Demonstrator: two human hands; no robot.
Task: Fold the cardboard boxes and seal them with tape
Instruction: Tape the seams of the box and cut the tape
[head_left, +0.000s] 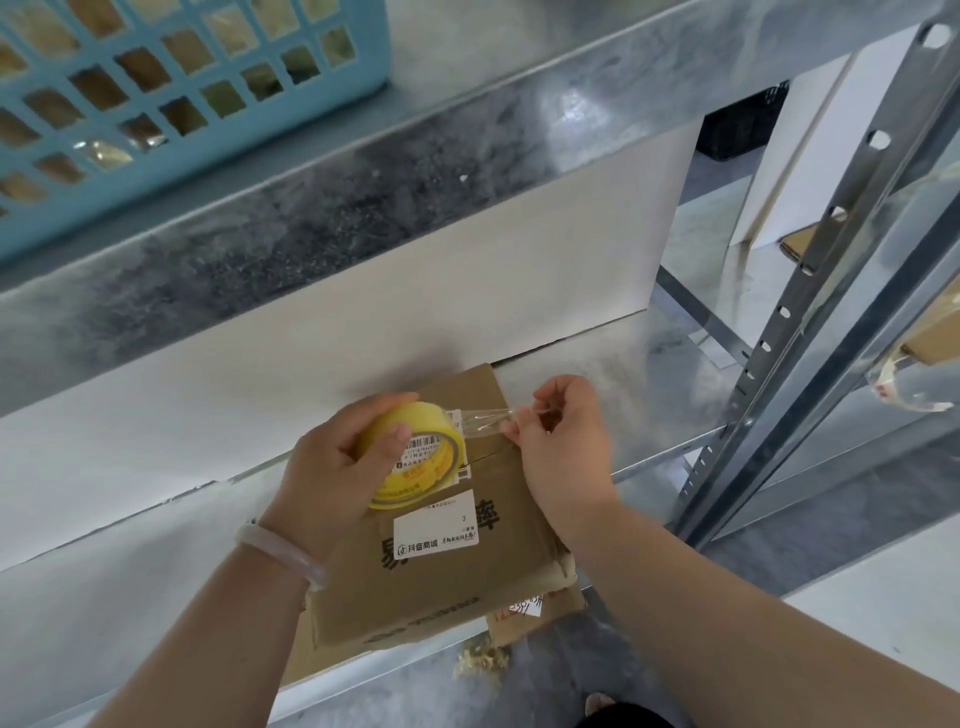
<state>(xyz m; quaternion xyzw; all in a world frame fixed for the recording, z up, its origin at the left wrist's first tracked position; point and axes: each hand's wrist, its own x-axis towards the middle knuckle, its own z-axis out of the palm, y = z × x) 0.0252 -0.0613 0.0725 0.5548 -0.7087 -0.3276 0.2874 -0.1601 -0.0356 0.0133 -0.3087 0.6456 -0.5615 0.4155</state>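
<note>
Left grip (327, 467) curled round yellow tape roll (434, 467); right grip (561, 447) pinches its free strip (488, 419), cardboard box (415, 592) beneath both.

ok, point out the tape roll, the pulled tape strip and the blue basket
tape roll (439, 465): head view, yellow side face of the roll.
tape strip (488, 420): head view, middle of the clear stretch pulled off the roll.
blue basket (218, 143): head view, solid lower band of its wall.
</note>
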